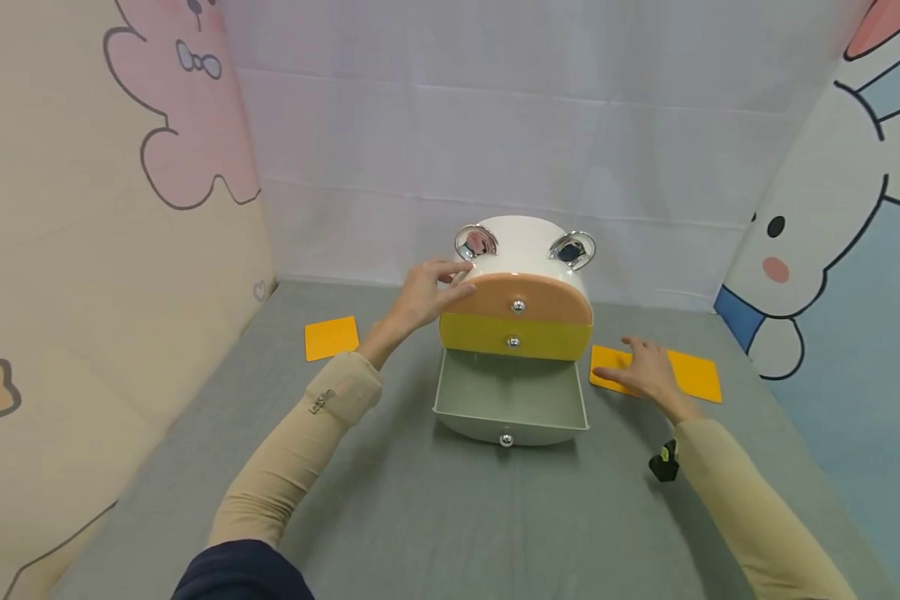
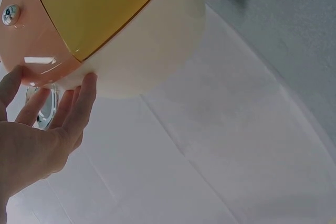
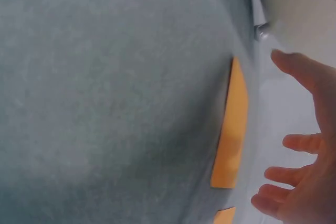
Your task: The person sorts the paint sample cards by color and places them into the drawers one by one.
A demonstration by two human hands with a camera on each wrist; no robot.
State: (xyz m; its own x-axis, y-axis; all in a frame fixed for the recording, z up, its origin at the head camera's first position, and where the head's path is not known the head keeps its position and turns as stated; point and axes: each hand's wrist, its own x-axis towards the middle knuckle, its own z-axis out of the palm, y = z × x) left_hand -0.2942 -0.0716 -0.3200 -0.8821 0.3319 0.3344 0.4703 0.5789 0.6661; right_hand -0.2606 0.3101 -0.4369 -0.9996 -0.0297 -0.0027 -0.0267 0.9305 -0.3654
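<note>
A small drawer cabinet (image 1: 532,237) with a white body and two silvery ears stands towards the back of the table. Its orange top drawer (image 1: 487,292) and yellow middle drawer (image 1: 472,332) are closed, while the grey-green bottom drawer (image 1: 506,387) is pulled out with nothing inside. My left hand (image 1: 422,293) touches the cabinet's upper left side, thumb at the orange front; in the left wrist view, the fingertips (image 2: 90,78) rest along the white shell. To the right of the cabinet, my right hand (image 1: 648,371) hovers with spread fingers over flat orange cards (image 1: 696,377), partly hiding them.
Another orange card (image 1: 332,338) lies left of the cabinet. A grey cloth (image 1: 435,517) covers the table. White fabric (image 1: 420,125) hangs behind, and cartoon-printed panels (image 1: 855,333) border both sides. Silver knobs (image 1: 506,439) stick out from the drawer fronts.
</note>
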